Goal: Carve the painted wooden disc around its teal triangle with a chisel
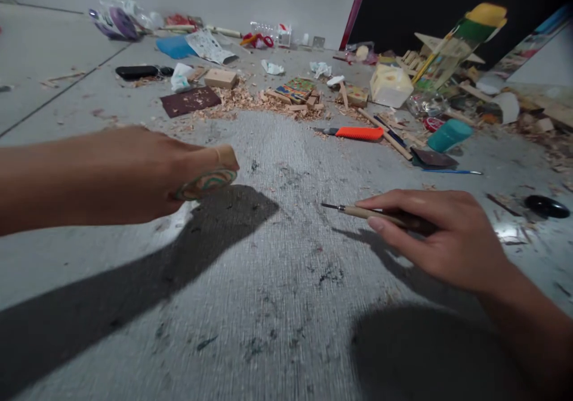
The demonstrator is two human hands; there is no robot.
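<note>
My left hand reaches in from the left above the grey floor, closed around a small painted piece with green and orange curved bands, seen edge-on. My right hand sits low at the right, its fingers pinched on a thin wooden-handled tool whose metal tip points left. Both hands cast dark shadows on the textured grey floor.
An orange-handled knife lies beyond the hands. Wood shavings, small wooden blocks, a painted block, dark sandpaper, a teal container, a black object and much clutter lie along the back and right.
</note>
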